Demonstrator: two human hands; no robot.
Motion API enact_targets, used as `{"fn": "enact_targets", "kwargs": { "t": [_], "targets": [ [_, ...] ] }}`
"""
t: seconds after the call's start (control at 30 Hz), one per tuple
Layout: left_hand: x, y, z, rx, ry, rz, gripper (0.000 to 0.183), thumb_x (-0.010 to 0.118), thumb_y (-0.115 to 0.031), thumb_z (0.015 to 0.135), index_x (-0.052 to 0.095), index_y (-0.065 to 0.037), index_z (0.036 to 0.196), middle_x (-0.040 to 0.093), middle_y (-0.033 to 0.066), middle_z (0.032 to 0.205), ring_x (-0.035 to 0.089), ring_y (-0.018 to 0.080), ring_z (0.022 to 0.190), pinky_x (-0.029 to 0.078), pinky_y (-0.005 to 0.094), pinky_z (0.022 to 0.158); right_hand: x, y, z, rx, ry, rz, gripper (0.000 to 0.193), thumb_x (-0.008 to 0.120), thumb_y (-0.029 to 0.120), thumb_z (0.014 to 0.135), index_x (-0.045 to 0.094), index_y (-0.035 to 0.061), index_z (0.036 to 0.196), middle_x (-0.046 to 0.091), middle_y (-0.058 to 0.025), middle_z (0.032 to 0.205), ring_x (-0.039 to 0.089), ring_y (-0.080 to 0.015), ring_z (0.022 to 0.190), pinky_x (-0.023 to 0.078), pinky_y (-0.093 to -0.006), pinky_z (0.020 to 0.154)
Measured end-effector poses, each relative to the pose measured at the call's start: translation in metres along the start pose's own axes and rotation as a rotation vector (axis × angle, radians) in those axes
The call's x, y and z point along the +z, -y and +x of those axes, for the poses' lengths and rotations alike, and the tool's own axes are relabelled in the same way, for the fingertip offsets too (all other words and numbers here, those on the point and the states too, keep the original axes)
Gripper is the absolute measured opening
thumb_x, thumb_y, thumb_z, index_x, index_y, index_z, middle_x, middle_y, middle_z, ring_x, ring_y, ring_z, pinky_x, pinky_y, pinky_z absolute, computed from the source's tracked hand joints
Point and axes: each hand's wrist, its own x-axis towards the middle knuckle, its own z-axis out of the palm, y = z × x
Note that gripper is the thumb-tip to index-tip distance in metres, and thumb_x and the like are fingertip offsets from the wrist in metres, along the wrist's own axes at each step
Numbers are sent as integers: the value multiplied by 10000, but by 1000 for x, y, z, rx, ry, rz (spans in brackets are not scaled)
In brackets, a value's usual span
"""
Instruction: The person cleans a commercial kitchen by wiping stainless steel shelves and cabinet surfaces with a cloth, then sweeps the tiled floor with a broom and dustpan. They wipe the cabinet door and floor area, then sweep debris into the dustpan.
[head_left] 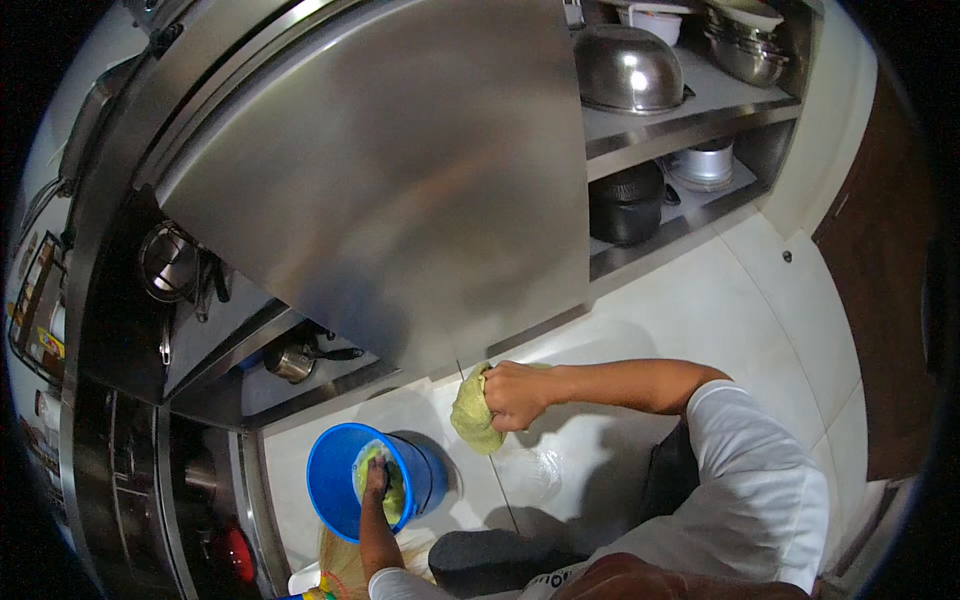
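Observation:
My right hand (517, 395) is closed around a bunched yellow-green cloth (470, 415), held just over the white tiled floor in front of the steel cabinet. Inside the blue bucket (428, 478), my left hand (376, 476) reaches down onto another yellow-green cloth (394, 497) and appears to grip it, its fingertips partly hidden. Whitish, sudsy-looking liquid shows around that cloth. The bucket stands upright on the floor, left of my right hand.
A large steel cabinet door (400, 170) fills the space ahead. Open shelves at the right hold an upturned steel bowl (630, 70) and a black pot (627, 205). On the left lower shelf sits a small saucepan (290, 361). Broom-like bristles (340, 560) lie beside the bucket.

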Motion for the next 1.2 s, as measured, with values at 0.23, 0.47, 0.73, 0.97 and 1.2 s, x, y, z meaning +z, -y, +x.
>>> {"fn": "enact_targets", "kwargs": {
  "t": [0.23, 0.47, 0.73, 0.97, 1.2],
  "targets": [
    [40, -58, -42, 235, -254, 767, 386, 593, -244, 655, 539, -73, 996, 589, 152, 851, 560, 305, 809, 437, 363, 712, 2, -7, -7, 84, 100, -56, 189, 503, 164, 541, 520, 8, 647, 537, -171, 632, 530, -343, 639, 435, -417, 576],
    [-6, -54, -64, -23, -264, 42, 290, 560, 9, 668, 589, -66, 947, 583, 92, 753, 526, 160, 437, 420, 278, 377, 27, -14, 1, 148, 17, 107, 188, 463, 119, 603, 523, 5, 740, 552, -195, 739, 531, -353, 718, 429, -424, 644],
    [-25, -55, -95, 129, -261, 1310, 392, 644, -110, 619, 572, -160, 1002, 542, 167, 956, 578, 267, 671, 473, 333, 599, 27, -22, 2, 532, 217, 452, 245, 444, 138, 642, 521, -31, 804, 539, -232, 852, 519, -359, 827, 401, -415, 727],
    [-37, -160, -127, 368, -667, 1184, 147, 579, -249, 712, 578, -124, 789, 520, 147, 765, 553, 313, 617, 442, 407, 526, 27, -22, 7, 641, 287, 311, 324, 463, 244, 653, 532, -52, 765, 534, -252, 845, 520, -371, 809, 403, -416, 718],
    [-31, -195, -141, 368, -752, 876, 393, 441, -368, 813, 567, -31, 654, 528, 181, 607, 532, 336, 574, 404, 421, 524, 28, -15, 15, 608, 246, 422, 445, 471, 389, 723, 545, -48, 684, 543, -237, 704, 546, -343, 691, 412, -413, 628]
  ]
}}
